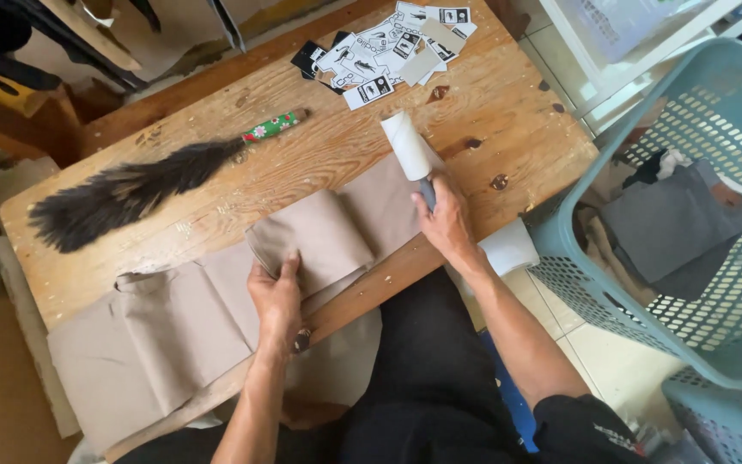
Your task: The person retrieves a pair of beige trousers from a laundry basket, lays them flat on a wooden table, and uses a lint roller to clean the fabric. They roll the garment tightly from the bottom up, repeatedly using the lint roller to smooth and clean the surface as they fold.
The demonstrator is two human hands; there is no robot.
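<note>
My right hand [444,219] is clenched around the handle of a lint roller [411,148], its white roll resting on the beige trousers [216,318] at their right end, long axis running up and slightly left, away from me. My left hand [276,296] lies flat and open on a fold, pinning the cloth to the wooden table [337,146] so it stays taut. A feather duster [130,191] lies well apart.

A small garment workshop: a rough wooden worktop [319,163] carries a pile of printed tags [384,51] beyond the right hand [447,222], and a clothes-filled laundry basket [714,326] stands to its right.
</note>
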